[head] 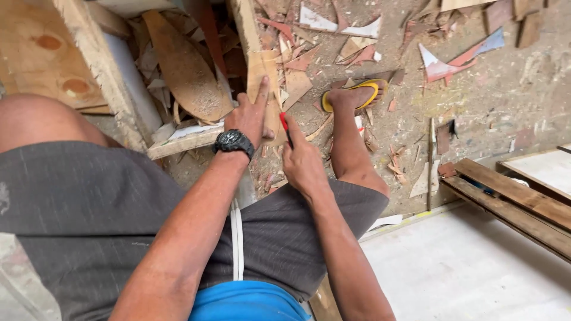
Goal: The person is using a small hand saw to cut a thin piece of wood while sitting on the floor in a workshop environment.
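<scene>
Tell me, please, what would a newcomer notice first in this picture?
Near the centre, the left hand, with a black wristwatch, presses flat on a small wooden piece, while the right hand holds a red pencil against it. Around them, the dusty floor is strewn with wood offcuts, and a foot in a yellow sandal rests there.

Wood scraps (184,71) crowd the space ahead of the left hand's fingers (262,89); beyond the right hand's fingers (291,142), dirt floor (505,95) lies open.
</scene>
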